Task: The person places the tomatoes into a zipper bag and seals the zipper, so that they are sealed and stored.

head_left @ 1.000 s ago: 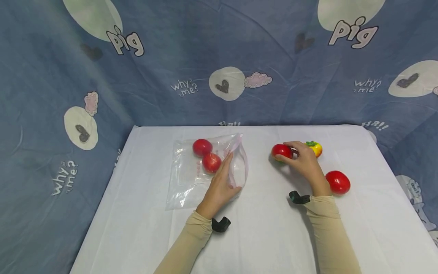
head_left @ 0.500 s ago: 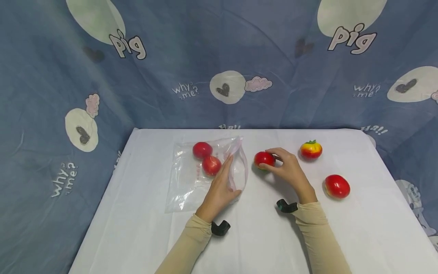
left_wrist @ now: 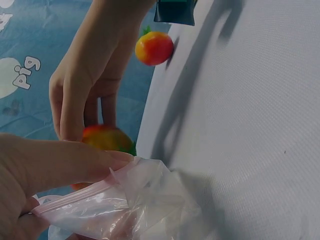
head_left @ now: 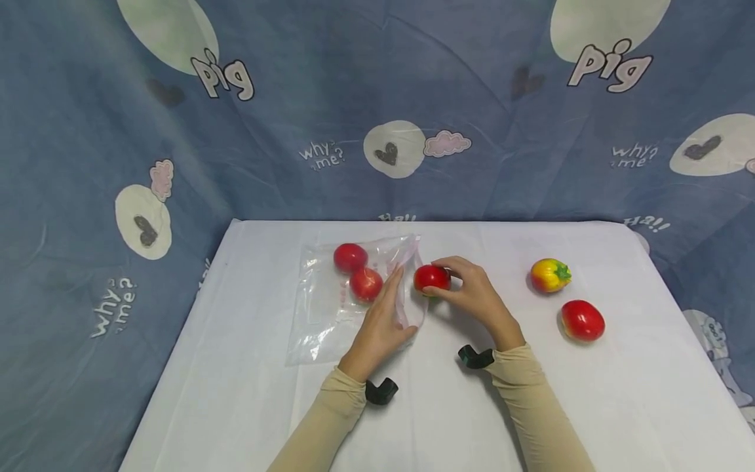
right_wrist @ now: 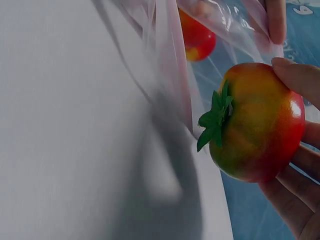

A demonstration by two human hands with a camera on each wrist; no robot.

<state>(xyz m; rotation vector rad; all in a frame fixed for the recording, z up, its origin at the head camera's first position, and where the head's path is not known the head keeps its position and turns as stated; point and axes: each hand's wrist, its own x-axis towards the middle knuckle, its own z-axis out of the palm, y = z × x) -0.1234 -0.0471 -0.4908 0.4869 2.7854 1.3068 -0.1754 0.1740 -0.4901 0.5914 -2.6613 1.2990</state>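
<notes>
My left hand (head_left: pixel 377 334) grips the mouth of a clear zip bag (head_left: pixel 318 334) lying on the white table. Its thumb lies along the pink zip edge in the left wrist view, and the bag's mouth gapes toward the right. Inside the bag sit two red toy fruits, the far one (head_left: pixel 350 258) touching the near one (head_left: pixel 366 284). Right at the opening, my right hand (head_left: pixel 474 295) holds another toy fruit (right_wrist: pixel 260 125) between thumb and fingers. This one is red, yellow and green with a green leafy top. Whether it has crossed the bag's rim I cannot tell.
Two loose toy fruits are at the right of the table (head_left: pixel 637 406): a yellow-red one (head_left: pixel 550 275) with its leafy top pointing right, and a red one (head_left: pixel 582 320) nearer. A printed blue cloth (head_left: pixel 483 177) hangs behind the table's far edge.
My right hand has carried its fruit leftward to the bag's mouth. The yellow-red fruit has rolled slightly nearer and to the right. My left hand has stayed at the bag.
</notes>
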